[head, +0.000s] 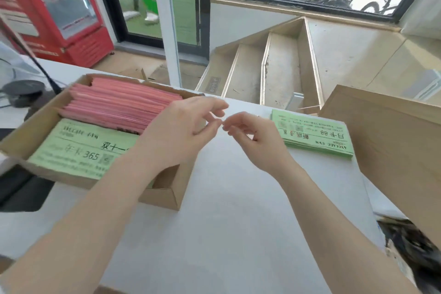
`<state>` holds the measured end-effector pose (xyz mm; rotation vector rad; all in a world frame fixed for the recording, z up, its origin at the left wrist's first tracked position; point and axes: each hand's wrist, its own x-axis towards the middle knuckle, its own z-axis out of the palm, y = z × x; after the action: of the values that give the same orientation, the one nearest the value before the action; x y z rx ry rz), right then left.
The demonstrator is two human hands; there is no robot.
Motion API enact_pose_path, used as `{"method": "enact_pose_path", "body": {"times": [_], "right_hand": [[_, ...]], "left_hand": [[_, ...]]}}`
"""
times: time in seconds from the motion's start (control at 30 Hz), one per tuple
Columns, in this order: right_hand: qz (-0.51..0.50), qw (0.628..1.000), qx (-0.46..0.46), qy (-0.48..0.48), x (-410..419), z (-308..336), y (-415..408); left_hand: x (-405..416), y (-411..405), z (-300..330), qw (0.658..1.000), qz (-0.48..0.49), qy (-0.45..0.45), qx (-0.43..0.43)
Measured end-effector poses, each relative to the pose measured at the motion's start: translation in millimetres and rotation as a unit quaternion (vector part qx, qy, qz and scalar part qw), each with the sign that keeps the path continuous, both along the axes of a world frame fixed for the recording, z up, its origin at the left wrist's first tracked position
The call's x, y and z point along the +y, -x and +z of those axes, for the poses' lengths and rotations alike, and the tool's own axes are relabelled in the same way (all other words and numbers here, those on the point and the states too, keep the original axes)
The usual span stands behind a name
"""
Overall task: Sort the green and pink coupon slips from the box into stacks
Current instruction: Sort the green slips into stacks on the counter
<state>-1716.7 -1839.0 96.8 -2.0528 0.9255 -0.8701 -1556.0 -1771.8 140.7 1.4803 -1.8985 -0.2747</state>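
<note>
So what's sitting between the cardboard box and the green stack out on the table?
Only the two hands: the left hand and right hand, fingertips nearly meeting, over bare white table between the box and the green stack, in the head view.

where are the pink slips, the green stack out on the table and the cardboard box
pink slips (119, 105), head view, middle of the fanned pile
green stack (315, 136), head view, printed top slip
cardboard box (164, 196), head view, near corner wall

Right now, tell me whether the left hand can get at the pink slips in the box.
Probably yes. The left hand hovers empty over the open cardboard box, right beside the pink slips. The box has no lid over it, and nothing lies on the slips.
</note>
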Motion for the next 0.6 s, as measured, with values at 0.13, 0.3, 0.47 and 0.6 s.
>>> {"method": "enact_pose_path", "body": {"times": [0.13,0.3,0.47,0.6], "right_hand": [[0.005,0.996,0.034,0.088,29,5,-58],[-0.011,0.988,0.102,0.112,64,5,-132],[-0.091,0.949,0.297,0.045,80,-3,-187],[-0.236,0.903,0.357,-0.048,86,-8,-202]], "left_hand": [[29,-98,-4,0.994,-0.018,-0.034,-0.103],[53,-209,-20,0.980,-0.026,-0.080,-0.179],[45,-271,-29,0.945,-0.073,-0.163,-0.273],[30,-283,-32,0.912,-0.122,-0.188,-0.343]]}}
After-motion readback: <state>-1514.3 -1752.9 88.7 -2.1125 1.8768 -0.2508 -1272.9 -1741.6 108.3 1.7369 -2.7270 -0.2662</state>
